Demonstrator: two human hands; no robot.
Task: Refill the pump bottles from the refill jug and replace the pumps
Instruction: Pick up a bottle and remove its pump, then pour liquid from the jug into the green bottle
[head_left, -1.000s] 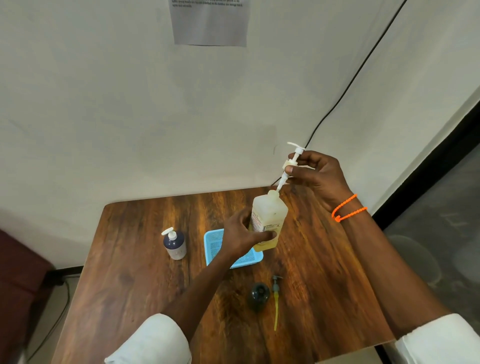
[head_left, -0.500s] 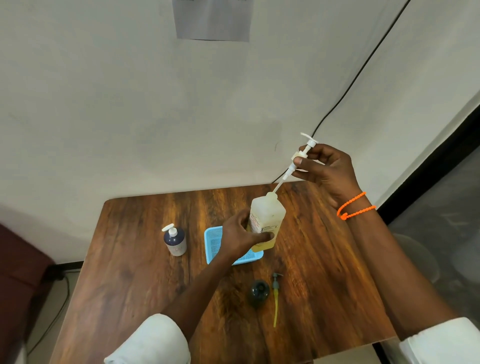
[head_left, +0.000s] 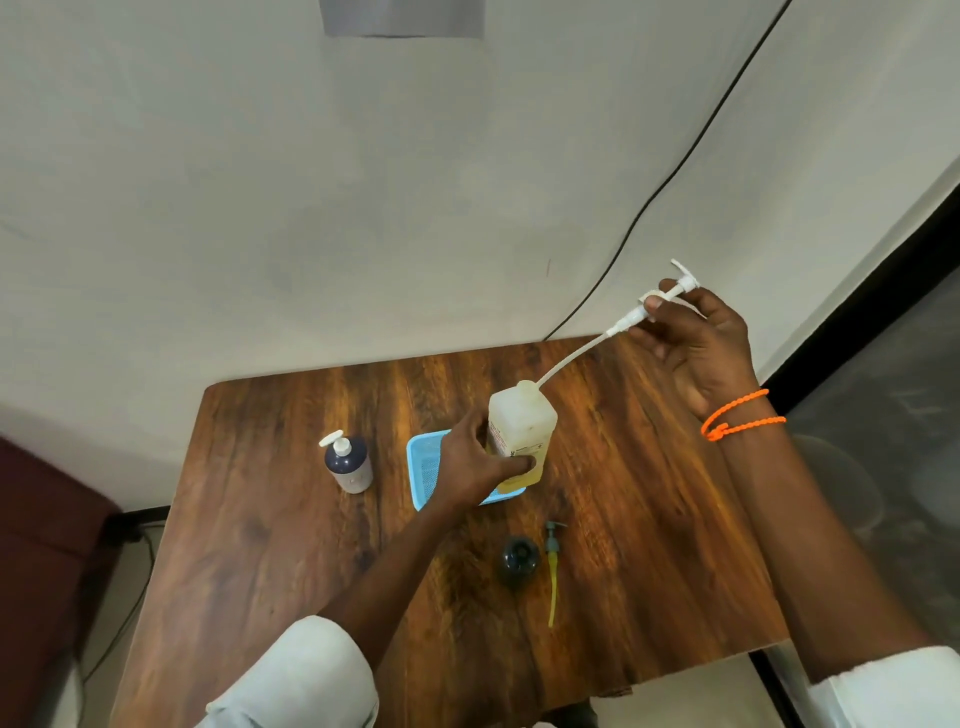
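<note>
The jug (head_left: 522, 434) stands upright on the table (head_left: 291, 519), its base at the right edge of the blue tray (head_left: 423, 467). The left hand (head_left: 475, 462) grips the jug around its lower body, fingers curled across the labelled face. The right hand (head_left: 696, 343) pinches the white pump (head_left: 652, 301) just below its head, thumb and fingers closed on the collar. The pump is raised up and to the right of the jug; its long tube (head_left: 569, 361) curves down, with the lower end at the jug's neck.

Handling, as judged from this view:
- Jug: semi-rigid translucent plastic, yellow liquid visible only low in the body. Expect moderate to low weight. The walls may flex under a hard squeeze, so hold the flat sides, low down, as shown.
- Pump: light and stiff at the head; the tube is thin and springy and may flick liquid when it clears the neck. Hold at the collar, not the tube.
- Residue may make the tube slippery.

Other items, located from the jug:
- A small dark bottle with pump fitted (head_left: 347, 462) stands to its left, beyond the tray.
- An open dark bottle (head_left: 519, 558) stands nearer the person.
- A loose pump with yellow tube (head_left: 552, 571) lies flat just right of that bottle.
</note>
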